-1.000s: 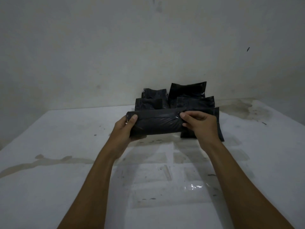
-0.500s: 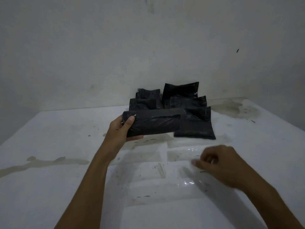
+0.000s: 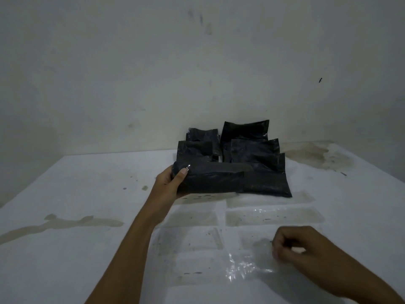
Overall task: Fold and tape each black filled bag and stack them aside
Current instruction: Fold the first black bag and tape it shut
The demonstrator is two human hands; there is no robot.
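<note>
- Nearest, toward the near right corner of the white table (image 3: pixel 65 194): right hand (image 3: pixel 306 249), knuckles up, fingers curled down to the tabletop, fingertips pinched together at a clear strip of tape (image 3: pixel 247 266) stuck flat on the surface; hard to tell whether the tape is actually gripped or only touched.
- Around that hand, across the near middle of the table: several more clear glossy tape strips (image 3: pixel 274 216) laid flat in rough rows, catching the light, flecked with dark specks.
- Toward the left edge: a long brownish stain (image 3: pixel 65 224) running across the white surface.
- Farther in, just left of the table's middle: left hand (image 3: pixel 173 183), forearm reaching forward from the bottom edge of the view, thumb over the top and fingers underneath, gripping the left end of a folded black bag (image 3: pixel 212 181).
- Held bag: long, lying roughly level, raised just above the table, its right end overlapping the front of the pile behind it.
- Behind and to the right, toward the middle of the far edge: stacked black bags (image 3: pixel 254 150), shiny, filled, leaning in stepped rows against the wall (image 3: pixel 197 73); one larger bag at the front right lying flat on the table.
- Toward the far right corner: a wide brownish stain (image 3: pixel 313 154) on the tabletop.
- Farthest: plain pale wall with faint smudges and one small dark mark (image 3: pixel 320 80) high on the right.
</note>
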